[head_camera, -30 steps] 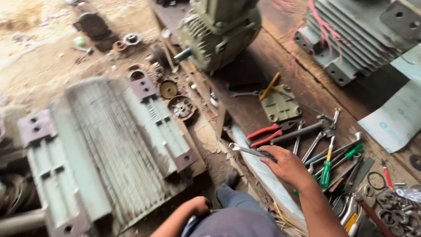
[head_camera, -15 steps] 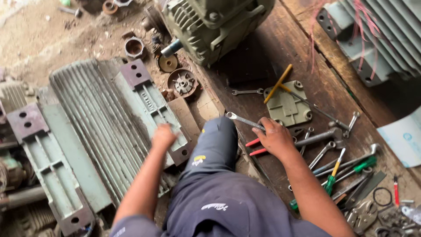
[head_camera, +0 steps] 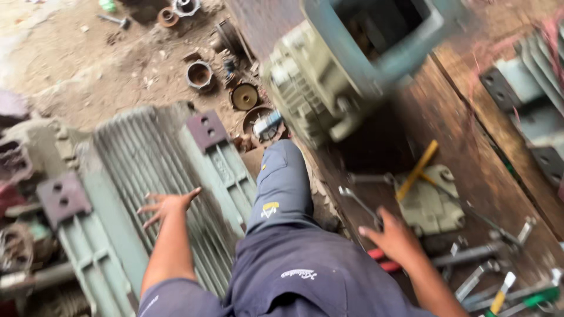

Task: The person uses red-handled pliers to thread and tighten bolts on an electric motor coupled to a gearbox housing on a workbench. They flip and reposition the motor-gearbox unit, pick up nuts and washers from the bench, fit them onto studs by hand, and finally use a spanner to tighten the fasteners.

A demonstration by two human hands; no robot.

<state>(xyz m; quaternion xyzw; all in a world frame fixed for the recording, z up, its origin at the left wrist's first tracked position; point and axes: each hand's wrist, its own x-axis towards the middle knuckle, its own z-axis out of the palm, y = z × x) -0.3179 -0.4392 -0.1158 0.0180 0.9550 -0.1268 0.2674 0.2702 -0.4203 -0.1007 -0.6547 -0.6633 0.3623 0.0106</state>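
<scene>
- Large ribbed green motor housing [head_camera: 147,176] lying on the dirt floor, taken here as landmark
- Second motor [head_camera: 329,82] up and right of housing, blurred, on wooden platform [head_camera: 452,123]
- Knee in dark blue trousers [head_camera: 282,182] just right of housing
- Left hand [head_camera: 167,205] over housing ribs, fingers spread open, contact unclear
- Right hand [head_camera: 393,238] well right of housing, fingers closed on spanner [head_camera: 358,202]
- Red-handled pliers [head_camera: 382,261] just below that hand

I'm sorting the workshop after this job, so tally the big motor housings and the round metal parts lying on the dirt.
Ribbed motor housings: 3
Round metal parts on the dirt: 5
Total: 8
</scene>
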